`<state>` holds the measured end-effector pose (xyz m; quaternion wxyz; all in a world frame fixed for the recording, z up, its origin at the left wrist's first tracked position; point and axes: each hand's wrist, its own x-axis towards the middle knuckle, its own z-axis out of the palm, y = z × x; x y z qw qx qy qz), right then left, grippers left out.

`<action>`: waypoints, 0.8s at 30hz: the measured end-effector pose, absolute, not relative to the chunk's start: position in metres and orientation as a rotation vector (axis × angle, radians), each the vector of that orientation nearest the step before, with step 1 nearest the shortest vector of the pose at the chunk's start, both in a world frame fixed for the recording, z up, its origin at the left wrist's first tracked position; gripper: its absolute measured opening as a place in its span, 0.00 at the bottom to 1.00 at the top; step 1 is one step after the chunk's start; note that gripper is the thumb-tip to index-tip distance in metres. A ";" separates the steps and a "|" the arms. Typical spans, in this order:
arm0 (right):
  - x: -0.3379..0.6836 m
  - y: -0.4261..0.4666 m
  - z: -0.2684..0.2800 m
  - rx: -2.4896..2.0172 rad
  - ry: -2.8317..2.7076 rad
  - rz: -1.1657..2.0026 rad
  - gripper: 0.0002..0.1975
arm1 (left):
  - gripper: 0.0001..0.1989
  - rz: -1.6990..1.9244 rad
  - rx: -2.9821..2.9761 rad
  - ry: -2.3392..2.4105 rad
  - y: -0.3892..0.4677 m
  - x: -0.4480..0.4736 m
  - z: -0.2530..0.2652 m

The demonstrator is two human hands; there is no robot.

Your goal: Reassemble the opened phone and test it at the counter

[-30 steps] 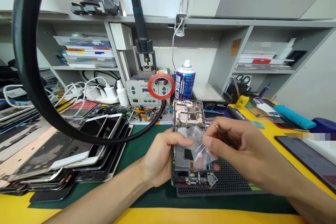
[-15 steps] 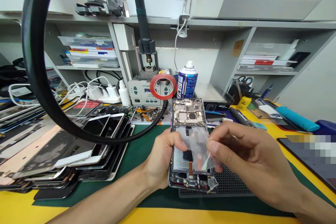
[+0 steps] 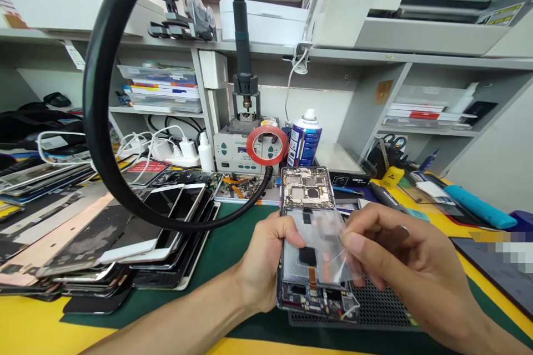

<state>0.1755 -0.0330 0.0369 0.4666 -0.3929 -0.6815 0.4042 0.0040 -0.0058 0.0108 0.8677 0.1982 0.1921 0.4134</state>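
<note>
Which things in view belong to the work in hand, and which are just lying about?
In use:
opened phone, held in the left hand
clear film, pinched by the right hand

Apparently just lying about:
stacked phone parts
spray can
red ring
white bottle

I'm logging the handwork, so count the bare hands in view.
2: the left hand, gripping the opened phone, and the right hand, pinching the clear film over part of it.
</note>
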 end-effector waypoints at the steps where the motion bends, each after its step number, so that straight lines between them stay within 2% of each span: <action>1: 0.175 -0.034 0.036 -0.986 -1.644 0.997 0.12 | 0.25 0.864 0.403 0.408 -0.006 0.004 0.011; 12: 0.164 -0.041 0.036 -1.085 -1.377 1.028 0.17 | 0.25 0.790 0.384 0.329 -0.007 0.001 0.013; 24: 0.163 -0.036 0.034 -0.952 -1.275 1.144 0.15 | 0.25 0.735 0.411 0.167 -0.002 -0.001 0.006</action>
